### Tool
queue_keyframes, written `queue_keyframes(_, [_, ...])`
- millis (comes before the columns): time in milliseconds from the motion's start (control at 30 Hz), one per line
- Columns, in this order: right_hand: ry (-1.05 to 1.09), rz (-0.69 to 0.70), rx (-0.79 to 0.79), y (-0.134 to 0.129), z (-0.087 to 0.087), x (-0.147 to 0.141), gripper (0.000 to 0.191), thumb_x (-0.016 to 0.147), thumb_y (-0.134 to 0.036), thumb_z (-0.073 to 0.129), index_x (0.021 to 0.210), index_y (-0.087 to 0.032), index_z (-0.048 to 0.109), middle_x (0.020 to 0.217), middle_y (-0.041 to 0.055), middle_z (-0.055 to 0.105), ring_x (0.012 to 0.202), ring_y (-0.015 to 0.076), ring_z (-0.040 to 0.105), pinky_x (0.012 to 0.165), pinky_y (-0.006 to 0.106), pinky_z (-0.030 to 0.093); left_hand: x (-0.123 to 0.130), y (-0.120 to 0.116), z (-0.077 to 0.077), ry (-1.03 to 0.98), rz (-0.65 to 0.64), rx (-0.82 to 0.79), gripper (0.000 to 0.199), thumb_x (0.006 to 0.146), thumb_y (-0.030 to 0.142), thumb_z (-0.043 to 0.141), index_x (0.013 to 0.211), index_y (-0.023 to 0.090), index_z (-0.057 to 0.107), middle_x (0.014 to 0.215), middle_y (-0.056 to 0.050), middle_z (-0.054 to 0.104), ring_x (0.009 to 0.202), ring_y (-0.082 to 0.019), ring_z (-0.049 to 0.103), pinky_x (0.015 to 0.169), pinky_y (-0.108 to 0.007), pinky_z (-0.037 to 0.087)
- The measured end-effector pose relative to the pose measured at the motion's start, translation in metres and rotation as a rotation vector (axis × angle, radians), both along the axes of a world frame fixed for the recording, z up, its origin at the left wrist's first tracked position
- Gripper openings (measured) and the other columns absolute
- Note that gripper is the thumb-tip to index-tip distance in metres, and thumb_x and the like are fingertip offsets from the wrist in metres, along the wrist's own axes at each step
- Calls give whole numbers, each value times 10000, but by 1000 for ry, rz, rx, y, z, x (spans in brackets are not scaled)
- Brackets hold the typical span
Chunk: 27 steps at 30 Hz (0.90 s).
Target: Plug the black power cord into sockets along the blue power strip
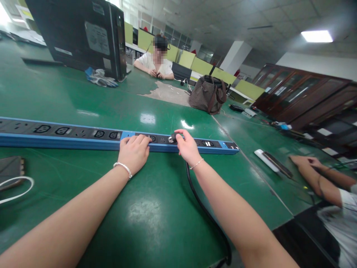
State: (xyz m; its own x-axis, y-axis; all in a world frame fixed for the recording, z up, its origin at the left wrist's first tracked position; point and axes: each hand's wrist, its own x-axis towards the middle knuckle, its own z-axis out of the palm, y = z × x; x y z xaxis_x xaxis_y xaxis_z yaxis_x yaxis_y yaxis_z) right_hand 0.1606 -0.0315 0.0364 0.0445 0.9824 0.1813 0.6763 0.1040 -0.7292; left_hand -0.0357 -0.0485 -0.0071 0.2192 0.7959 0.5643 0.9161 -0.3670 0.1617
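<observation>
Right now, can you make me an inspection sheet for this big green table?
Surface: green tabletop, shiny
Things in use: blue power strip; black plug, metal prongs showing
Clutter: gloves, black computer case, brown bag
Grips: left hand rests on the power strip; right hand holds the plug
Cables: black cable below right hand; white cable at left
Surroundings: person opposite, person at right, dark cabinets

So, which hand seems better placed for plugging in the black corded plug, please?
Probably the right hand: it holds the plug over the long blue-and-black power strip, where the left hand rests.
</observation>
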Motion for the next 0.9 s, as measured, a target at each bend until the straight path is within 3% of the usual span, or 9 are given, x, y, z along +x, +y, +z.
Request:
queue_keyframes(133, [-57, 14, -17, 8, 0, -22, 309, 881, -353, 367, 1064, -247, 592, 788, -26, 636, 691, 131, 589, 721, 266, 477, 0, -1, 0, -7, 1, -2, 259, 883, 246, 418, 1079, 230, 586, 1049, -70, 666, 945, -242, 574, 868, -424, 330])
queue_keyframes(400, [-346, -59, -60, 0, 15, -39, 345, 909, -373, 316, 1120, -266, 568, 928, 44, 688, 850, 214, 640, 788, 330, 468, 1, -1, 1, -12, -18, 7, 257, 887, 237, 413, 1072, 218, 590, 1072, -58, 658, 960, -244, 570, 860, -433, 329])
queue_keyframes(633, [-583, -110, -117, -3, 27, -56, 335, 922, -347, 299, 1129, -249, 544, 910, 87, 689, 868, 267, 664, 791, 402, 477, 1, -2, 2, -23, -25, -15, 252, 875, 223, 424, 1059, 219, 596, 1061, -66, 661, 972, -251, 569, 867, -437, 321])
queue_keyframes(900, [-692, -135, -97, -7, 23, -69, 306, 943, -327, 274, 1138, -222, 484, 872, 101, 687, 828, 261, 681, 761, 415, 492, 1, -2, 3, -37, -28, -24, 252, 863, 206, 426, 1045, 212, 599, 1039, -70, 661, 968, -254, 568, 870, -442, 321])
